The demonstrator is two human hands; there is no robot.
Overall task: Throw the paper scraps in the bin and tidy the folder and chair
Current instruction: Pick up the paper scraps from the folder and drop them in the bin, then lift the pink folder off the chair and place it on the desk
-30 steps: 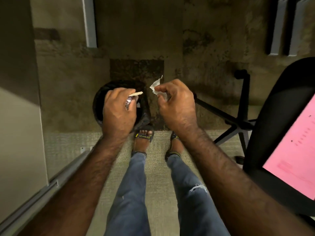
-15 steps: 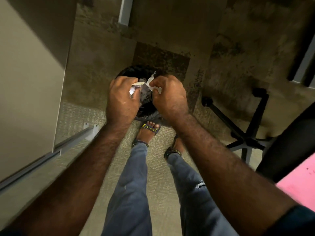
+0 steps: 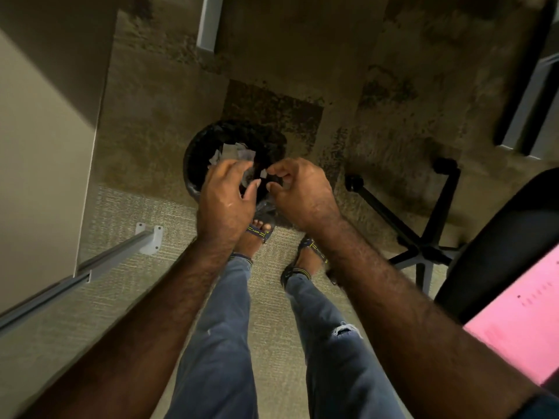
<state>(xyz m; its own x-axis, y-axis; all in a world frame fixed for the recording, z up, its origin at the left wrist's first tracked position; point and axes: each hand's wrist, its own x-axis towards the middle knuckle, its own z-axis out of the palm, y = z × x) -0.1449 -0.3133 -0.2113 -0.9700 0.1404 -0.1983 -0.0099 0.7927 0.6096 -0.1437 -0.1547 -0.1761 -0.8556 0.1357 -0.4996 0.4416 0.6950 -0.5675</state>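
Observation:
The round black bin [image 3: 196,158] stands on the floor just ahead of my feet, with several pale paper scraps [image 3: 231,152] lying inside it. Both hands hover over its near rim. My left hand [image 3: 225,201] has its fingers spread and holds nothing. My right hand [image 3: 299,192] has loosely curled fingers held apart; one small white scrap [image 3: 263,173] sits in the gap by its fingertips, apparently loose. The pink folder [image 3: 514,322] lies on the black chair seat [image 3: 499,237] at the right edge.
The chair's black star base [image 3: 423,249] spreads over the floor right of the bin. A grey metal desk leg with a floor bracket [image 3: 148,240] runs in from the lower left beside a beige panel [image 3: 39,164]. My sandalled feet [image 3: 257,231] stand on a woven mat.
Both hands have unclenched over the bin, and the scraps they were holding now lie inside it. The view has shifted slightly, bringing more of the chair and folder into sight.

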